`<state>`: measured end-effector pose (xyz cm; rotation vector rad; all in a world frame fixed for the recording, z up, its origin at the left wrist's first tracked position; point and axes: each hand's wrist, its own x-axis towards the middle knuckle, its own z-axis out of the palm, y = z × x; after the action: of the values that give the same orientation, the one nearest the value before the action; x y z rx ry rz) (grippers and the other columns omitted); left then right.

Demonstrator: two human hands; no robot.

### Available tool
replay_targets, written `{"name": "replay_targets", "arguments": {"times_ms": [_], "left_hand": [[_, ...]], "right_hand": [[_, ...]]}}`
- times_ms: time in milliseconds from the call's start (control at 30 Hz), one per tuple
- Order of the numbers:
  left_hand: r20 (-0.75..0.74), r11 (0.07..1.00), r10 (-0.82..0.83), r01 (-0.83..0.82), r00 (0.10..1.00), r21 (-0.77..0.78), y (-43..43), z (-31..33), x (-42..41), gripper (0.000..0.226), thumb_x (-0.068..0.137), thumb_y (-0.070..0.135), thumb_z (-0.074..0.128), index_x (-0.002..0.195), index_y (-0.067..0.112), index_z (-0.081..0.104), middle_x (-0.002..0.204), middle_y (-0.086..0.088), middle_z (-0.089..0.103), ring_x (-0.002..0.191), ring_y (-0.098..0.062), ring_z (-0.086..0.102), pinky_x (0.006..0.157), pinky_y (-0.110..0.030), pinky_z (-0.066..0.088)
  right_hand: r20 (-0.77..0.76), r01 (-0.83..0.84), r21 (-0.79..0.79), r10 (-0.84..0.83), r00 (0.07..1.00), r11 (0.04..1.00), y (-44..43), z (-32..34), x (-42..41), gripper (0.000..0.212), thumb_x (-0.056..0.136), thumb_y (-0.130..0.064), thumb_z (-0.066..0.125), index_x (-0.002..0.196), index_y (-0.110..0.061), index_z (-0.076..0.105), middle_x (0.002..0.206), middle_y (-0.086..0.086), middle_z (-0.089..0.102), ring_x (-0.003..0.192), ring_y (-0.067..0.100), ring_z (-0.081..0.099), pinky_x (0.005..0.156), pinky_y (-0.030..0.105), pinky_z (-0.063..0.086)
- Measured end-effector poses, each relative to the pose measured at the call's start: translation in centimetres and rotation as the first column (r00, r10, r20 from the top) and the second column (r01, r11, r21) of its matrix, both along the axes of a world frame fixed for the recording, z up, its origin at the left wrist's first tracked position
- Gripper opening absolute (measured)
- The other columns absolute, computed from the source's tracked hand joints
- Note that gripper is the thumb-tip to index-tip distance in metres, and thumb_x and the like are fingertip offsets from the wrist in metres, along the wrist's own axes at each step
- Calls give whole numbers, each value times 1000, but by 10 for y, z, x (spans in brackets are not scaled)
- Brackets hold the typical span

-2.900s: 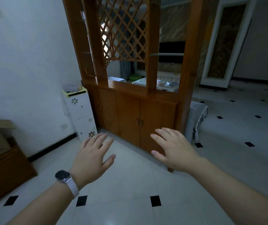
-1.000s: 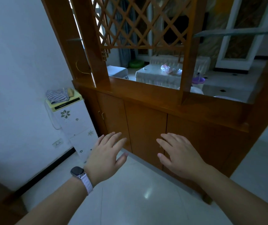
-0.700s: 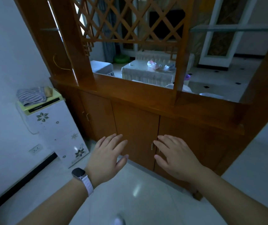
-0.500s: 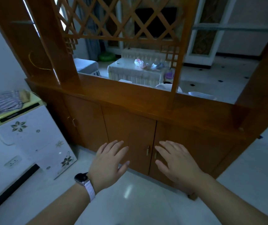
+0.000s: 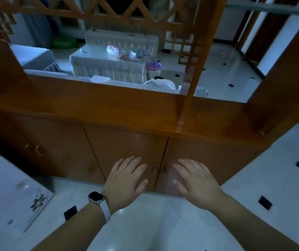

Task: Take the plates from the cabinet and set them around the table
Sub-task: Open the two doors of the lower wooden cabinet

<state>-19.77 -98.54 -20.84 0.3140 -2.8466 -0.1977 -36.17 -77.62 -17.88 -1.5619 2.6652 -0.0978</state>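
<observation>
A low wooden cabinet (image 5: 119, 147) stands right in front of me, its doors closed. Two small metal handles (image 5: 160, 169) sit where the middle pair of doors meets. My left hand (image 5: 127, 178), with a watch on its wrist, is spread flat just left of those handles. Just right of them my right hand (image 5: 195, 180) is spread the same way. Both hands hold nothing, and I cannot tell whether they touch the doors. No plates are visible. Through the opening above the cabinet a cloth-covered table (image 5: 107, 60) stands in the far room.
A wooden lattice screen (image 5: 109, 9) and posts rise from the cabinet top. A white floral box (image 5: 13, 192) stands on the floor at my left. A second handle pair (image 5: 35, 149) is on the left doors. White floor tiles with black insets (image 5: 264, 201) lie around me.
I have come closer to the cabinet and the view has tipped down. Both open hands now sit on either side of the middle door handles.
</observation>
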Motion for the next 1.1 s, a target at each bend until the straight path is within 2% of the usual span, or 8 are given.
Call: {"name": "replay_targets", "arguments": {"times_ms": [167,333,433,500,633,800,1000,1100], "left_hand": [[45,996,-60,56,997,70,-16,-32,-30,43,89,46,46,121,21,63,128,-3,62,120,-27,55,97,-45,45],[160,982,-46,16,986,189,-25,-68,-65,43,88,45,44,119,21,63,120,-3,63,108,-28,59,83,-40,48],[202,966,-20,-33,979,258,-30,-95,-85,46,89,46,43,122,19,61,122,-4,63,113,-27,57,90,-39,46],[243,949,3,-79,970,306,-31,-116,-99,51,89,48,41,126,18,60,127,-5,62,116,-27,56,96,-39,44],[369,882,40,-207,928,424,-27,-157,-129,62,89,55,33,135,18,52,135,-4,57,122,-25,51,100,-39,42],[466,666,132,-427,875,611,-22,-211,-160,50,95,38,52,141,19,46,143,-5,49,130,-22,45,106,-30,37],[540,537,220,-563,813,629,-30,-265,-183,46,94,33,56,137,19,49,136,-5,55,123,-22,52,104,-35,42],[557,533,210,-572,803,623,-33,-282,-189,47,94,31,57,138,17,48,137,-7,54,125,-22,51,104,-34,42]], "right_hand": [[42,88,27,-89,995,996,-8,-18,-17,54,91,-54,37,129,-22,57,133,0,57,124,24,51,100,43,40],[129,149,-5,-147,981,989,-17,-62,-44,51,88,-49,43,121,-16,64,122,4,64,112,26,59,90,40,48],[223,166,-35,-154,963,986,-26,-95,-60,53,87,-48,43,122,-14,64,122,5,64,114,26,57,95,40,45],[273,185,-5,-177,946,983,-34,-119,-68,59,88,-53,36,130,-17,58,132,3,58,123,24,51,101,40,39],[464,292,89,-299,834,952,-48,-170,-90,61,93,-55,32,144,-22,40,148,-2,42,134,19,36,109,33,27],[633,411,147,-405,660,900,-67,-229,-112,53,96,-45,48,143,-21,40,144,0,45,129,21,43,104,33,38],[729,541,185,-484,484,820,-93,-290,-132,49,94,-39,55,137,-17,48,138,5,52,122,22,51,99,32,42],[766,569,184,-480,428,801,-100,-310,-132,46,94,-38,54,135,-17,52,136,3,54,121,20,52,99,30,41]]}}
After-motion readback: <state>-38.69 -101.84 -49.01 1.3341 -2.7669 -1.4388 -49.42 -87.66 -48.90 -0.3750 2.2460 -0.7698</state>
